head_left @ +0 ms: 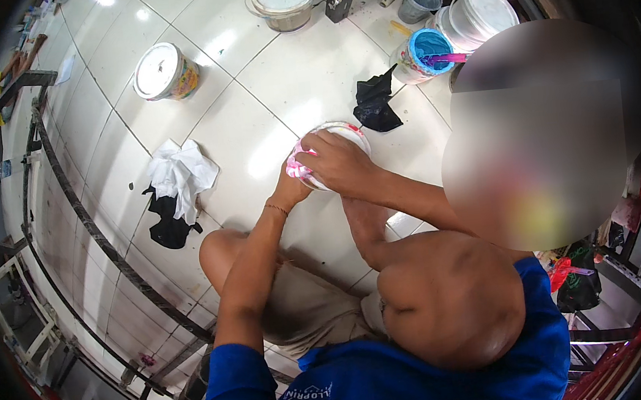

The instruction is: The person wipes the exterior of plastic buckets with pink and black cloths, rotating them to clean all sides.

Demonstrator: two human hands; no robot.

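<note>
Both my hands meet at a round white tub or lid point(357, 133) with red smears on its rim, low in front of my legs. My right hand point(340, 166) is closed on a crumpled pink-and-white rag point(300, 160) at the tub's left side. Close against the rag and the near left rim is my left hand point(292, 190); its fingers are mostly hidden, so its grip cannot be made out. The right hand covers much of the tub's top.
Black cloth point(377, 102) lies beyond the tub. To the left are a white cloth point(181, 175) and another black cloth point(168, 222). Lidded tubs point(157, 71) point(284, 1) and a blue paint tub point(428, 52) stand farther off. A dark metal frame point(94, 227) curves along the left.
</note>
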